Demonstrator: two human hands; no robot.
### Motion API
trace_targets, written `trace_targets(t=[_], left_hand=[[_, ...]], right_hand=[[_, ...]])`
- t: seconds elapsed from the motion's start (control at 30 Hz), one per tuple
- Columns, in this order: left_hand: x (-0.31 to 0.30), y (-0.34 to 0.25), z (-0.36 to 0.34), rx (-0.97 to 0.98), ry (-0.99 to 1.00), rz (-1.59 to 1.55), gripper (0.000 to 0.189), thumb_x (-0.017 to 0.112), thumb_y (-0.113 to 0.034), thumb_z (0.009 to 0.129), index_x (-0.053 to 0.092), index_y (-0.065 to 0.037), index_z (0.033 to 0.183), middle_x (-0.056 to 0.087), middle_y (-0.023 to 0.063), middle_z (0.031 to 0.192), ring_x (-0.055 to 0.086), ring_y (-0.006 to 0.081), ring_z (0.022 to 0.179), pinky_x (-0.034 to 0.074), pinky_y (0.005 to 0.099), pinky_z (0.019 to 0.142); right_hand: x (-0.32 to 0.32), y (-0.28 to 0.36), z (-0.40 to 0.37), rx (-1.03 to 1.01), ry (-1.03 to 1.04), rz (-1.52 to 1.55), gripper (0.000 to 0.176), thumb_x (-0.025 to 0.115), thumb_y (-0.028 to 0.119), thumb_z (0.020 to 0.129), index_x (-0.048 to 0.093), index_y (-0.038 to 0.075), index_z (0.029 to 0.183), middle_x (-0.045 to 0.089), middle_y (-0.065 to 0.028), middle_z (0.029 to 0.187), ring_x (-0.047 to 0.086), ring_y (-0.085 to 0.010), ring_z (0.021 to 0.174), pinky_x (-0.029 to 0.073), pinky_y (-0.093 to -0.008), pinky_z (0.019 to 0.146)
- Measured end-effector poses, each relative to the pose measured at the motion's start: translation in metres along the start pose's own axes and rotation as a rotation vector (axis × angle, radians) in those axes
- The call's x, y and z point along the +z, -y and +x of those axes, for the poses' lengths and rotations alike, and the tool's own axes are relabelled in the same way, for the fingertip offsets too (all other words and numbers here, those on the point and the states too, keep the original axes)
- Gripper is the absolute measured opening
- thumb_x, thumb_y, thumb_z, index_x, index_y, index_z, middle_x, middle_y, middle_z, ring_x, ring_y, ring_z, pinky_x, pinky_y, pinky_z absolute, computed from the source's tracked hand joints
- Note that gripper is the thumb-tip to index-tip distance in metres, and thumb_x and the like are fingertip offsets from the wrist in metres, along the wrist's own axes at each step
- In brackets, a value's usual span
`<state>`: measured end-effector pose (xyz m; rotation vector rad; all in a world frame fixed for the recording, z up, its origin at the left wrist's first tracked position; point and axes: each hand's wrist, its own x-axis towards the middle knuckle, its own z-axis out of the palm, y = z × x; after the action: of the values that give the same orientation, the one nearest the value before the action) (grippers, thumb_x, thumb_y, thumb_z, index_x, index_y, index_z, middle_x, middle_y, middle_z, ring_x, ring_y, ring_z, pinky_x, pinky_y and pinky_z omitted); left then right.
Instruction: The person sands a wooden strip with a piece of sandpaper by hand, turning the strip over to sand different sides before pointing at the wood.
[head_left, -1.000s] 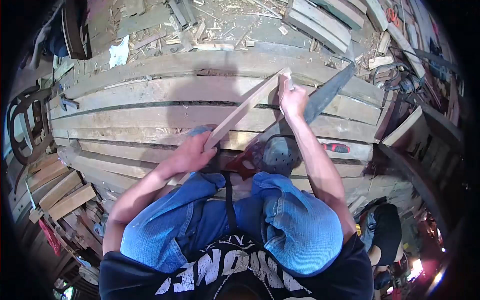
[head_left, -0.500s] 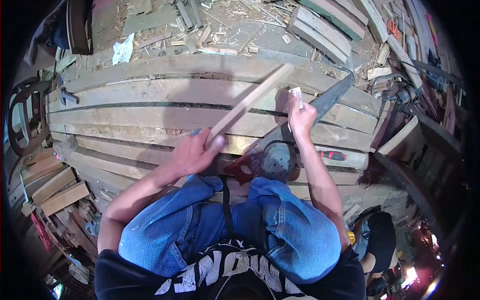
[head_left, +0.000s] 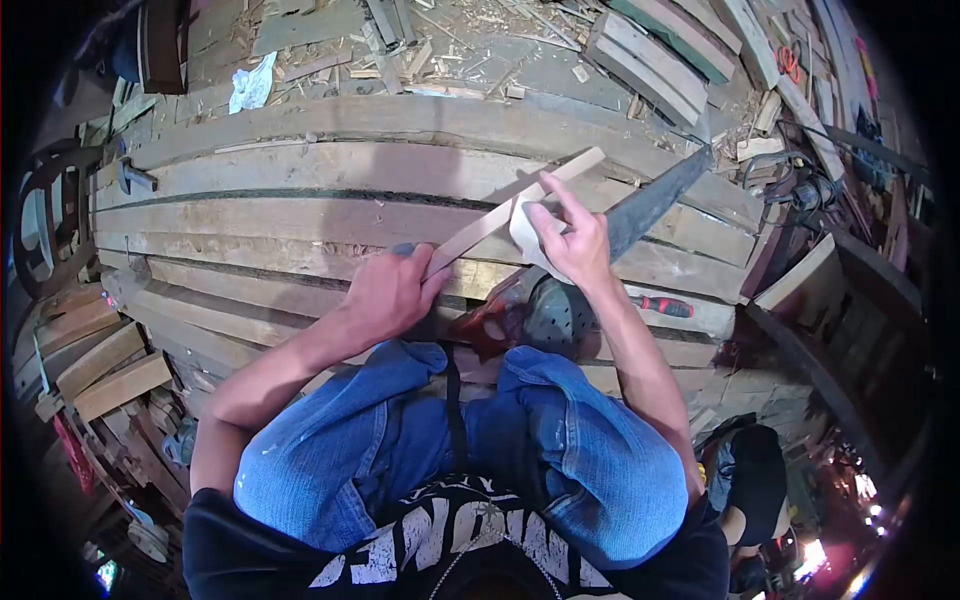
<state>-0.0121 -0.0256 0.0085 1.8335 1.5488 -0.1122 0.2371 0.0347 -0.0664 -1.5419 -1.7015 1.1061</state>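
My left hand [head_left: 388, 292] is closed around the lower end of a narrow wooden strip [head_left: 490, 220], which slants up to the right above the planks. In my right hand [head_left: 580, 245] is a pale folded piece of sandpaper [head_left: 524, 238], held at the strip's right side with the thumb on it and the index finger stretched along the wood. Beneath my right hand lies a handsaw [head_left: 655, 208], its reddish handle near my feet and its middle partly hidden. A grey perforated clog [head_left: 556, 318] covers a foot beside that handle.
Long planks [head_left: 250, 215] form the surface before me. A red-and-black handled tool [head_left: 668, 306] lies to the right, near a corded power tool [head_left: 812, 192]. A clamp-like metal tool [head_left: 135, 176] sits at left. Wood blocks [head_left: 650, 65] and shavings lie ahead; another person [head_left: 755, 490] is at lower right.
My right hand has moved left and down, bringing the sandpaper from apart to against the strip. The strip's far end has swung slightly right and lower.
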Motion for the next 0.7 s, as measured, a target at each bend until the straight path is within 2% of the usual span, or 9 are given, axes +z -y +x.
trace_targets(t=[0.03, 0.07, 0.13, 0.17, 0.27, 0.47, 0.53, 0.67, 0.7], left_hand=[[0.001, 0.0, 0.0, -0.024, -0.006, 0.014, 0.03, 0.059, -0.032, 0.092, 0.056, -0.002, 0.095, 0.06, 0.0213, 0.061, 0.062, 0.0429, 0.059, 0.049, 0.0507, 0.052], [0.002, -0.001, 0.0, -0.05, -0.014, 0.027, 0.03, 0.059, -0.032, 0.092, 0.056, -0.002, 0.095, 0.06, 0.0215, 0.061, 0.062, 0.0432, 0.059, 0.049, 0.0509, 0.052], [0.003, 0.0, 0.0, -0.056, -0.014, 0.027, 0.03, 0.059, -0.032, 0.092, 0.055, -0.002, 0.095, 0.06, 0.0215, 0.061, 0.062, 0.0435, 0.059, 0.049, 0.0511, 0.052], [0.003, 0.0, 0.0, -0.059, -0.013, 0.03, 0.03, 0.06, -0.032, 0.092, 0.055, -0.002, 0.095, 0.06, 0.0216, 0.061, 0.062, 0.0437, 0.059, 0.049, 0.0512, 0.052], [0.003, 0.001, 0.001, -0.06, -0.004, 0.037, 0.03, 0.059, -0.032, 0.092, 0.054, -0.003, 0.094, 0.06, 0.0216, 0.061, 0.062, 0.0435, 0.059, 0.049, 0.0514, 0.052], [0.004, 0.0, 0.001, -0.067, 0.001, 0.054, 0.03, 0.059, -0.032, 0.092, 0.054, -0.003, 0.094, 0.06, 0.0211, 0.061, 0.062, 0.0432, 0.059, 0.049, 0.0514, 0.051], [0.004, -0.001, 0.002, -0.08, 0.011, 0.061, 0.03, 0.059, -0.032, 0.092, 0.054, -0.003, 0.095, 0.06, 0.0211, 0.061, 0.062, 0.0433, 0.059, 0.049, 0.0513, 0.051], [0.008, 0.003, 0.001, -0.056, -0.01, 0.042, 0.03, 0.06, -0.033, 0.092, 0.054, -0.004, 0.095, 0.06, 0.0207, 0.061, 0.062, 0.0428, 0.059, 0.049, 0.0508, 0.05], [0.009, 0.004, 0.001, -0.061, -0.008, 0.041, 0.03, 0.06, -0.033, 0.092, 0.054, -0.004, 0.095, 0.06, 0.0207, 0.061, 0.062, 0.0428, 0.059, 0.049, 0.0508, 0.05]], right_hand=[[0.003, -0.016, -0.001, -0.087, 0.071, -0.103, 0.054, 0.067, 0.042, 0.087, 0.057, 0.013, 0.133, 0.068, -0.0154, 0.068, 0.068, -0.0305, 0.059, 0.052, -0.0375, 0.053], [0.0, -0.021, -0.004, -0.086, 0.073, -0.106, 0.054, 0.067, 0.042, 0.087, 0.057, 0.013, 0.133, 0.068, -0.0154, 0.068, 0.068, -0.0305, 0.059, 0.052, -0.0375, 0.053], [-0.004, -0.017, -0.006, -0.1, 0.23, -0.311, 0.064, 0.065, 0.044, 0.087, 0.047, 0.015, 0.141, 0.065, -0.0148, 0.062, 0.064, -0.0325, 0.053, 0.051, -0.0402, 0.051], [-0.002, -0.019, -0.008, -0.08, 0.269, -0.287, 0.068, 0.064, 0.046, 0.087, 0.042, 0.017, 0.145, 0.061, -0.0147, 0.057, 0.062, -0.0336, 0.05, 0.05, -0.0419, 0.052], [-0.001, -0.012, -0.014, -0.11, 0.322, -0.276, 0.069, 0.064, 0.047, 0.087, 0.041, 0.018, 0.145, 0.059, -0.0143, 0.054, 0.061, -0.0333, 0.049, 0.05, -0.0422, 0.052], [0.0, 0.006, -0.021, -0.187, 0.384, -0.271, 0.071, 0.063, 0.05, 0.087, 0.039, 0.02, 0.147, 0.064, -0.0165, 0.066, 0.064, -0.0317, 0.058, 0.052, -0.0438, 0.055], [-0.002, 0.012, -0.022, -0.125, 0.479, -0.303, 0.071, 0.063, 0.051, 0.087, 0.039, 0.021, 0.146, 0.063, -0.0159, 0.065, 0.064, -0.0318, 0.057, 0.053, -0.0442, 0.056], [-0.003, 0.016, -0.026, -0.165, 0.542, -0.344, 0.071, 0.062, 0.052, 0.086, 0.039, 0.024, 0.147, 0.061, -0.0148, 0.061, 0.063, -0.0333, 0.054, 0.052, -0.0447, 0.053], [0.0, 0.013, -0.029, -0.231, 0.503, -0.335, 0.071, 0.062, 0.053, 0.086, 0.038, 0.025, 0.147, 0.06, -0.0143, 0.057, 0.062, -0.0348, 0.053, 0.051, -0.0453, 0.051]])
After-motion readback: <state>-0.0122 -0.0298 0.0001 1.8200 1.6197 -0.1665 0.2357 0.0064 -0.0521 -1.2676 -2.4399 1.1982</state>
